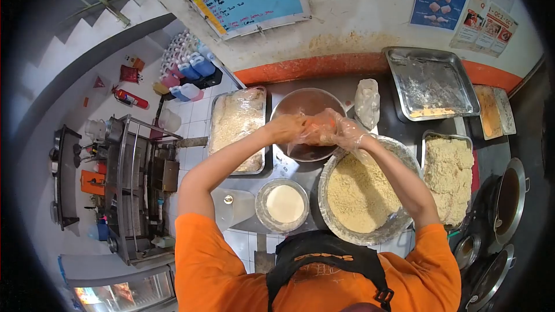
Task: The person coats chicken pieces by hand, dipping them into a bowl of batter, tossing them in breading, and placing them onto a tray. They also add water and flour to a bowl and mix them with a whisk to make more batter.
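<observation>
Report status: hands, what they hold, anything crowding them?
Left hand and right hand together, gripping crumpled clear plastic. Held above the metal bowl. Big crumb bowl close under right forearm; white bag just beyond.

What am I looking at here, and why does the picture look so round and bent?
There is no machine here. A person wears a camera on the head that looks down through a wide lens, which bends the edges. The orange sleeves belong to that person. The hands meet above a metal bowl. The left hand pinches crumpled clear plastic. The right hand is wrapped in thin plastic, and its grip is hard to tell. On the counter stand a big bowl of crumbs, a small bowl of something white, and a left tray and right tray of crumbs.
</observation>
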`<action>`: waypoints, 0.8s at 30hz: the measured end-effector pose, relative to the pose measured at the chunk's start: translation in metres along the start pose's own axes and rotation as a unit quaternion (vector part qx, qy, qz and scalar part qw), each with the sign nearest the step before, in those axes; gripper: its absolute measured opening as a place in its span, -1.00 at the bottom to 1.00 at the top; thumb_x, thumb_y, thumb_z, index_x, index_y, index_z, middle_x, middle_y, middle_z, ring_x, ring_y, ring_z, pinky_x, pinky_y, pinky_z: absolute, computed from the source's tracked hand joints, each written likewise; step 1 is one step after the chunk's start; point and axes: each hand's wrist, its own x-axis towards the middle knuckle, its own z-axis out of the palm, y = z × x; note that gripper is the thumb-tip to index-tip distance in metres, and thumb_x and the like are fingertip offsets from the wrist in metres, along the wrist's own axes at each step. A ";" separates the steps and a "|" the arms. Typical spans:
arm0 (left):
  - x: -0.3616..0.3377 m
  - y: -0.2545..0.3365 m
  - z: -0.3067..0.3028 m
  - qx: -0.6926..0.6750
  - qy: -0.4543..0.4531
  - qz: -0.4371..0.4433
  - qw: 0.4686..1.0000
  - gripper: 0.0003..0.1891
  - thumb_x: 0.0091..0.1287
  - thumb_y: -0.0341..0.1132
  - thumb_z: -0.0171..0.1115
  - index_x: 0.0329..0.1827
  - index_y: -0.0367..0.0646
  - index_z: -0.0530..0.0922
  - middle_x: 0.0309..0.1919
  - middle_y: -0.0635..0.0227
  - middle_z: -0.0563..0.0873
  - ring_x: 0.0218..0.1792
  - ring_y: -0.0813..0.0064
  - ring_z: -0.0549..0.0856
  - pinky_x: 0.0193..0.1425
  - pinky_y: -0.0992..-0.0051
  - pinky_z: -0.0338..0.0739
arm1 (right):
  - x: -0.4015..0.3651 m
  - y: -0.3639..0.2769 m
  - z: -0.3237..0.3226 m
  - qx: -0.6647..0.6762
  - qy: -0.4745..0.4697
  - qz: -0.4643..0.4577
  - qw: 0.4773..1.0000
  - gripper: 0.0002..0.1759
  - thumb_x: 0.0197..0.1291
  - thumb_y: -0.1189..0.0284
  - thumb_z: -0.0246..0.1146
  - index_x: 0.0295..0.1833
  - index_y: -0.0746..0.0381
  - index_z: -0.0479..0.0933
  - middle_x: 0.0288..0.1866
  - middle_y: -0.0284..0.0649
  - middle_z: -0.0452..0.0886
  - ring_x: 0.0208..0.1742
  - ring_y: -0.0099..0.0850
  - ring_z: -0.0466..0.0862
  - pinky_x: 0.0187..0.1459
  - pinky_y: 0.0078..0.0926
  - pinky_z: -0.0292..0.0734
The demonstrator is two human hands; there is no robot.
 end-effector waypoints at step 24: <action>0.020 0.041 0.069 0.138 0.014 -0.254 0.957 -0.81 0.23 -0.31 0.26 -0.13 0.06 0.75 -0.31 0.22 0.81 -0.23 0.21 0.83 -0.29 0.15 0.68 | -0.071 -0.031 -0.034 -0.197 0.039 -0.081 0.976 -0.57 0.35 0.21 0.24 0.28 0.08 0.59 0.16 -0.04 0.69 0.08 -0.07 0.71 0.15 -0.15 0.60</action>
